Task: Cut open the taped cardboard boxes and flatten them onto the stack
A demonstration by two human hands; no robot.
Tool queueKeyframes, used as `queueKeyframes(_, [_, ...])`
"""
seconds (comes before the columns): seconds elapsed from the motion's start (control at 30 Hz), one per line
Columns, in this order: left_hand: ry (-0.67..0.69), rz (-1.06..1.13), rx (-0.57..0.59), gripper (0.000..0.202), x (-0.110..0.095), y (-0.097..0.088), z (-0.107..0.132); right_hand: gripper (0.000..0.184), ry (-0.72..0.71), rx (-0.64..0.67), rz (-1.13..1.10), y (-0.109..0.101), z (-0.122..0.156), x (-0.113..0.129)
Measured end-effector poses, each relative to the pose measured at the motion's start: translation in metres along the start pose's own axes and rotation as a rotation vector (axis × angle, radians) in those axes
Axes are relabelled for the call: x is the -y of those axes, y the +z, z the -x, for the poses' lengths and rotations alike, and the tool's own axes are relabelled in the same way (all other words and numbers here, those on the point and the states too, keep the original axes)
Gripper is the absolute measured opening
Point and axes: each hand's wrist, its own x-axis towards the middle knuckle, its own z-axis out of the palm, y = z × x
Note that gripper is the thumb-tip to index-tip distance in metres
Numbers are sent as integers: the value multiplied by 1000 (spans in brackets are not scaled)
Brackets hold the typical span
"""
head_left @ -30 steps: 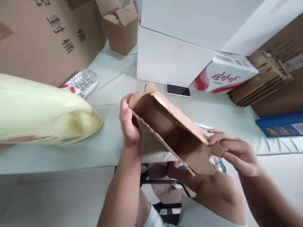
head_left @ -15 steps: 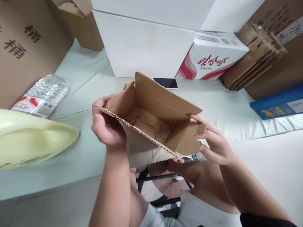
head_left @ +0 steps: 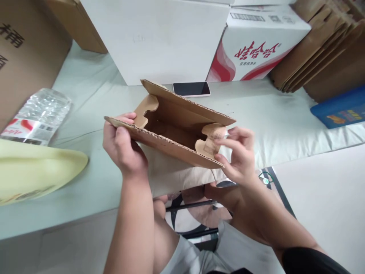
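Between my hands is a brown cardboard box [head_left: 176, 142], its top open and its long flaps spread apart. My left hand [head_left: 122, 142] wraps round the box's left end, with the thumb on the near flap and fingers at the left end flap [head_left: 146, 110]. At the other end, my right hand [head_left: 238, 152] has its fingers against the right end flap [head_left: 212, 140], which carries a piece of clear tape. Both notched end flaps lean inward over the opening. The inside is in shadow, and I see nothing in it.
A phone [head_left: 191, 89] lies behind the box, by a big white box [head_left: 159, 42] and a red-and-white carton [head_left: 253, 49]. At left are a clear plastic bottle [head_left: 42, 114] and a pale yellow object [head_left: 40, 167]. Folded cardboard [head_left: 316, 45] and a blue packet [head_left: 339, 112] are at right.
The two end flaps have folded inward over the opening. My right hand has moved left and up with its end flap, and the box has tilted. The view has shifted slightly.
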Motion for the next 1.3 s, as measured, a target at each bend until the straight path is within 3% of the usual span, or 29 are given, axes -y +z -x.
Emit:
queueKeyframes(0.07, [10, -15, 13, 27, 2, 1, 2, 58, 77, -73, -41, 1, 4, -4])
queueKeyframes(0.17, [5, -29, 14, 31, 4, 1, 4, 87, 144, 20, -214, 1, 6, -10])
queueKeyframes(0.23, [-8, -67, 7, 37, 4, 1, 5, 79, 129, 80, -269, 1, 7, -12])
queueKeyframes(0.33, [31, -168, 26, 50, 3, 0, 2, 47, 81, 98, -201, -1, 10, -13])
queueKeyframes(0.43, [107, -276, 131, 56, 2, -5, -5, 37, 44, 73, -137, -3, 13, -13])
queueKeyframes(0.6, [15, -398, 340, 19, -3, -11, -16, 40, -47, 44, -145, -4, 17, -12])
queueKeyframes(0.7, [-83, -370, 362, 9, -10, -8, -14, 39, -35, 53, -157, -4, 21, -11])
queueKeyframes(0.8, [-185, -346, 316, 10, -16, -4, -8, 42, 31, 60, -182, -2, 29, -12])
queueKeyframes(0.87, [-180, -361, 326, 12, -16, -4, -6, 47, 73, 45, -201, 2, 33, -14])
queueKeyframes(0.97, [-100, -421, 366, 9, -10, -7, -5, 54, 135, -33, -281, 10, 37, -19])
queueKeyframes(1.07, [73, -460, 377, 18, 0, -13, -8, 52, 239, -105, -395, 16, 38, -26])
queueKeyframes(1.17, [181, -434, 272, 30, 6, -17, -12, 54, 458, -49, -476, 17, 37, -33])
queueKeyframes(1.3, [110, -386, 77, 33, 12, -23, -17, 59, 699, 24, -632, 17, 35, -36])
